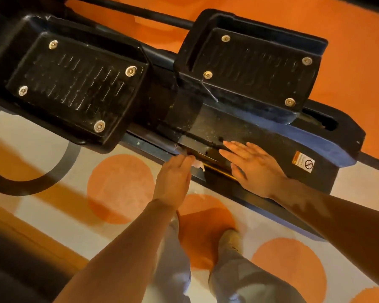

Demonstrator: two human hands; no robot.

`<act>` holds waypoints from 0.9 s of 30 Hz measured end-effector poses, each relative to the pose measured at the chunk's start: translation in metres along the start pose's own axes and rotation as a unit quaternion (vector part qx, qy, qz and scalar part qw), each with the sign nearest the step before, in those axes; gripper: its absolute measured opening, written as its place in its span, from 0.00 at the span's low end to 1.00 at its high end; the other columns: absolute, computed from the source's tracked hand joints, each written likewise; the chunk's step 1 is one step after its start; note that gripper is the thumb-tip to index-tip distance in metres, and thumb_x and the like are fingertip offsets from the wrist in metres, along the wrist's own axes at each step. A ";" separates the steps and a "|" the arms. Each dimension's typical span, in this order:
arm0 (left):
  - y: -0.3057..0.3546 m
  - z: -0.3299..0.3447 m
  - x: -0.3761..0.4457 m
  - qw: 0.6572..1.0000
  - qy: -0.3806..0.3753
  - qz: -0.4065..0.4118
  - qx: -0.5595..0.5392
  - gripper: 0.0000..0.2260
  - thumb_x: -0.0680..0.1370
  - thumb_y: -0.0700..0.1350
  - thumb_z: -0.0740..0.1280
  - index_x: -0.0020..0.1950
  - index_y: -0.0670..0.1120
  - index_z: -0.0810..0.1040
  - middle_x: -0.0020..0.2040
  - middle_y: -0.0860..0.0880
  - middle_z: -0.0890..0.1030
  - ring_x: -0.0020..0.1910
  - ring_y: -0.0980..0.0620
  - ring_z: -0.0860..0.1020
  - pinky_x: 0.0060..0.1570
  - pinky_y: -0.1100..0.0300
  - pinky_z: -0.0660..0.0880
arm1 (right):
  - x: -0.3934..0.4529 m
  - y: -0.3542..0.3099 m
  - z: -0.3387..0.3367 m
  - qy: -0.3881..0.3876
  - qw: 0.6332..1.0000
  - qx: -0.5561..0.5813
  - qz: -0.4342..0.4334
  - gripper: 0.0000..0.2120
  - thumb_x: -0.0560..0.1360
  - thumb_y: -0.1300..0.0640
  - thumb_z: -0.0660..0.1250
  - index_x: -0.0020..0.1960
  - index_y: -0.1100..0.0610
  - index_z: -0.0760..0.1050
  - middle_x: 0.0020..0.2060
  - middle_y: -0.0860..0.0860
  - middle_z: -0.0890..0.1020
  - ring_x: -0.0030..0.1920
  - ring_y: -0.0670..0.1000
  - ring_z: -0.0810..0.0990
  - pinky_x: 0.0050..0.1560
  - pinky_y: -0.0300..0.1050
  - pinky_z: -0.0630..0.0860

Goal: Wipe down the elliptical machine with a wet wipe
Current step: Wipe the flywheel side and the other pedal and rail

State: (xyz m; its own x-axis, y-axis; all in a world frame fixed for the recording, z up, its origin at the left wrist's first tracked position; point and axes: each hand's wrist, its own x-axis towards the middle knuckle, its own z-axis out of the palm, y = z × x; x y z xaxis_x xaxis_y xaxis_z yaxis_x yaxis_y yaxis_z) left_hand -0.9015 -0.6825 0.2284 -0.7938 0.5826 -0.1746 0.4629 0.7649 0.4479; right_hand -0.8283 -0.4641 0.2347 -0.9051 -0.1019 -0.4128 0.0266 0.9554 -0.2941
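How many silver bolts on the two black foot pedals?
8. Left black ribbed foot pedal: four corner bolts. Right black pedal: four. None seem hidden.

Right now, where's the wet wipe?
Head view, centre: wet wipe under the left hand fingertips at the machine rail, just left of the flat right hand.

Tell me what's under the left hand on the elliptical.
A scrap of pale wet wipe pokes out beside the left hand, over the machine's lower rail. The rest of the wipe and the rail beneath the palm are covered, so they cannot be seen.
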 end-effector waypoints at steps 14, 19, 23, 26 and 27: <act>-0.084 0.094 0.081 0.988 -0.037 0.127 0.077 0.12 0.80 0.36 0.63 0.63 0.41 0.77 0.56 0.42 0.79 0.52 0.42 0.77 0.54 0.53 0.72 | 0.076 0.036 0.120 0.062 0.997 -0.008 0.049 0.27 0.79 0.47 0.44 0.74 0.51 0.65 0.75 0.50 0.64 0.75 0.52 0.62 0.72 0.51 0.57; -0.106 0.128 0.121 0.992 0.043 0.106 0.046 0.10 0.78 0.34 0.65 0.59 0.40 0.79 0.54 0.42 0.80 0.52 0.41 0.78 0.52 0.49 0.75 | 0.126 0.050 0.148 0.093 0.994 -0.009 0.049 0.27 0.79 0.48 0.44 0.75 0.51 0.64 0.75 0.50 0.63 0.75 0.51 0.62 0.73 0.51 0.58; -0.115 0.157 0.158 0.992 0.100 0.072 0.017 0.10 0.78 0.34 0.64 0.57 0.41 0.80 0.56 0.43 0.79 0.54 0.42 0.77 0.53 0.48 0.75 | 0.162 0.060 0.164 0.147 0.988 0.002 0.041 0.24 0.81 0.49 0.48 0.76 0.51 0.63 0.75 0.48 0.62 0.75 0.49 0.61 0.73 0.49 0.56; -0.120 0.164 0.189 0.991 0.119 0.054 -0.007 0.10 0.79 0.35 0.62 0.58 0.42 0.79 0.57 0.44 0.78 0.58 0.45 0.75 0.56 0.50 0.73 | 0.184 0.074 0.163 0.168 0.984 0.039 0.051 0.22 0.83 0.51 0.50 0.77 0.49 0.60 0.76 0.46 0.59 0.75 0.47 0.59 0.74 0.44 0.52; -0.120 0.166 0.200 0.993 0.113 0.044 -0.011 0.10 0.79 0.35 0.61 0.58 0.42 0.79 0.58 0.44 0.78 0.58 0.44 0.75 0.56 0.50 0.73 | 0.189 0.080 0.162 0.169 0.982 0.057 0.054 0.22 0.83 0.51 0.51 0.77 0.49 0.59 0.77 0.45 0.59 0.75 0.47 0.59 0.74 0.44 0.52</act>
State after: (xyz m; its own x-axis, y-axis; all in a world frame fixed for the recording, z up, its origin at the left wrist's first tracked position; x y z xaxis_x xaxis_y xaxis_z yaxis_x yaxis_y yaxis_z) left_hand -1.0504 -0.6120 -0.0058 -0.8195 0.5691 0.0668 0.5286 0.7058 0.4716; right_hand -0.9290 -0.4516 -0.0067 -0.9831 0.1148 -0.1428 0.1604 0.9161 -0.3675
